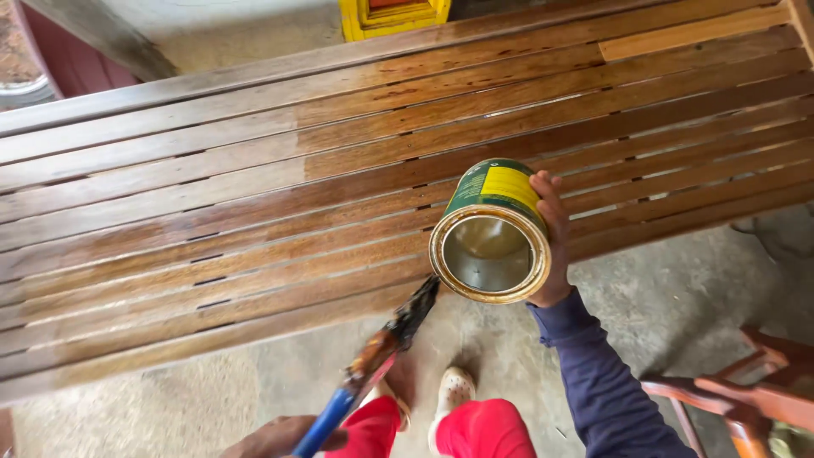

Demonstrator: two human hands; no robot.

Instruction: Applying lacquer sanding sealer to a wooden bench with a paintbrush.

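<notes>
Head view: your right hand [553,242] grips the tipped can [492,231], mouth facing near; your left hand [280,438] holds the brush [377,360], bristles pointing far-right.

can [490,233] right of centre, over slatted bench [212,203] | brush [373,360] lower centre, tip at can rim | chair [746,403] lower right

Slatted wooden table [254,212] on concrete floor [661,297]; right part dark and glossy, upper-left slats paler. Nothing lying on the slats.
</notes>
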